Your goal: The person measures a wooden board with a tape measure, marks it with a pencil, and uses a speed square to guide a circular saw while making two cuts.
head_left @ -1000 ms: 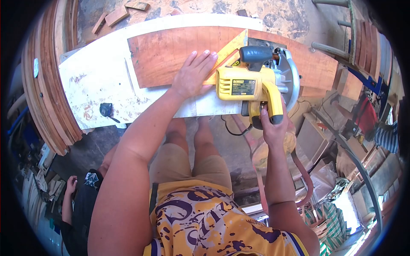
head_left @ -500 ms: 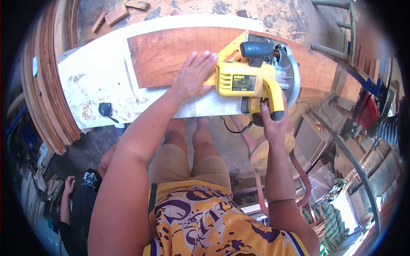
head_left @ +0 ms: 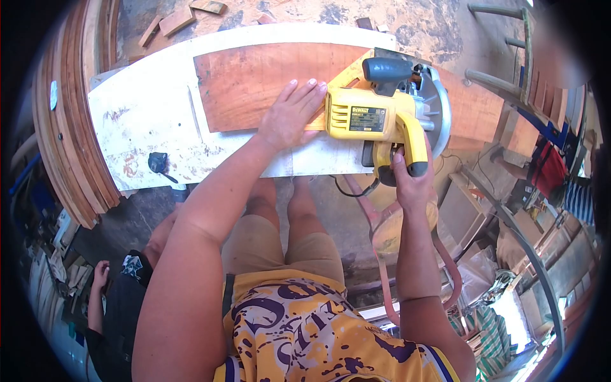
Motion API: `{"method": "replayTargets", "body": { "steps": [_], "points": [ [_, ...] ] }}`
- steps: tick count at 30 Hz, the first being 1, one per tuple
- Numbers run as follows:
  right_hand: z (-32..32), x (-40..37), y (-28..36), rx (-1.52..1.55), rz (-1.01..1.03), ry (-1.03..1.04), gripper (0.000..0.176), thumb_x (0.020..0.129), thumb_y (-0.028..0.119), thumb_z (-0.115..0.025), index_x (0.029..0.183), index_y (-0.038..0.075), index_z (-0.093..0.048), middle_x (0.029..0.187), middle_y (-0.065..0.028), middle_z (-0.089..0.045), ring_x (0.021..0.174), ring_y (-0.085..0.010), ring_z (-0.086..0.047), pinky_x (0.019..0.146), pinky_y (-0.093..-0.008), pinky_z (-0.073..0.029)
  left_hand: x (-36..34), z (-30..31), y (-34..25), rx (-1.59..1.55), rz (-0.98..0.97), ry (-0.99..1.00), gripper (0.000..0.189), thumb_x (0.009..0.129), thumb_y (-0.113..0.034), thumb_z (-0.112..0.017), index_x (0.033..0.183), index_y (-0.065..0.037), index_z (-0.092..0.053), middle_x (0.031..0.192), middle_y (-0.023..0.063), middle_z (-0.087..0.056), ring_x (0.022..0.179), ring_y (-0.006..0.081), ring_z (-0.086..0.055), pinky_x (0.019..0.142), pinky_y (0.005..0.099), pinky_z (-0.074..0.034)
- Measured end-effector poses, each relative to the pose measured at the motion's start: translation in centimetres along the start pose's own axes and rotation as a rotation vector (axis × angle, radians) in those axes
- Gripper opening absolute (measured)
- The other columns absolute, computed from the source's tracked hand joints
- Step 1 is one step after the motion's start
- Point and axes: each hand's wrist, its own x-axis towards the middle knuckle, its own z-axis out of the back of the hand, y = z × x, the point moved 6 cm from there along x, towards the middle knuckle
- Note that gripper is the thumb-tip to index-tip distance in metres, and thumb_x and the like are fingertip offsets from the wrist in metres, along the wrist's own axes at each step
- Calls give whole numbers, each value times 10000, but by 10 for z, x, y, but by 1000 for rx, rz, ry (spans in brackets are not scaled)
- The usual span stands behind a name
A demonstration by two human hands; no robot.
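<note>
My right hand (head_left: 414,178) is wrapped round the rear handle of a yellow DeWalt circular saw (head_left: 363,121). The saw rests over a reddish-brown wooden board (head_left: 254,83), its silver blade guard on the right side; the blade itself is hidden. Against the saw's left side lies a yellow speed square (head_left: 352,69), partly covered by the saw and my left hand (head_left: 289,118). That hand lies flat with fingers stretched, pressing on the board and the square's left edge. Under the board is a white worktop (head_left: 149,121), and the board's right end extends past it.
A black tape measure (head_left: 159,163) lies on the worktop's front left. Curved wooden pieces (head_left: 63,121) are stacked at left. Offcuts (head_left: 177,22) lie on the floor beyond. The saw's cord (head_left: 350,194) hangs near a pink-framed stool (head_left: 407,229). Another person (head_left: 124,286) is at lower left.
The saw and my right hand have shifted slightly away from me across the board. My left hand stays at the square. The whole view has moved a little.
</note>
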Motion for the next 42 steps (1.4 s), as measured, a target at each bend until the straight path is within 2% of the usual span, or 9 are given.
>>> {"method": "replayTargets", "body": {
  "steps": [4, 6, 20, 25, 32, 42],
  "points": [
    [0, 4, 2, -1, -5, -2, 632, 920, 21, -637, 1495, -21, -380, 1199, -91, -595, 1040, -143, -589, 971, -314, -475, 1, -1, 0, 5, 10, 20, 957, 785, -404, -763, 1543, -25, -318, 1579, 103, -395, 1474, 241, -347, 1239, 457, -216],
    [-2, 3, 2, -8, 6, -4, 630, 919, 20, -637, 1494, -21, -382, 1196, -90, -596, 1040, -141, -589, 971, -313, -475, -4, -4, 1, 15, 18, 24, 1021, 762, -415, -784, 1565, -49, -271, 1582, 80, -385, 1484, 211, -320, 1248, 433, -199],
    [-3, 13, 5, -37, 21, -32, 630, 906, 6, -637, 1488, -15, -396, 1213, -95, -600, 1050, -146, -590, 979, -318, -472, -5, -4, 1, -3, 8, 4, 1035, 738, -406, -789, 1561, -37, -281, 1583, 84, -385, 1477, 225, -330, 1239, 443, -215],
    [-3, 20, 7, 29, -20, -11, 625, 900, -9, -632, 1482, -20, -406, 1282, -105, -588, 1101, -151, -582, 1005, -313, -457, -2, -3, 1, 5, -4, 18, 1033, 733, -401, -792, 1557, -34, -289, 1579, 88, -389, 1476, 228, -330, 1238, 446, -217],
    [-4, 30, 11, 11, 39, -47, 617, 894, -19, -630, 1475, -19, -421, 1292, -102, -589, 1106, -151, -578, 1003, -307, -453, -1, -1, 2, -12, -16, -2, 1009, 733, -386, -792, 1544, -20, -314, 1564, 102, -409, 1473, 238, -334, 1238, 453, -220],
    [-7, 57, 19, 9, 86, -30, 585, 909, 38, -634, 1458, -20, -443, 1333, -126, -588, 1218, -189, -557, 1052, -335, -426, 0, -3, 4, -19, -19, 11, 1013, 724, -393, -799, 1527, -2, -323, 1561, 120, -414, 1483, 250, -329, 1247, 461, -192]
  ]
}}
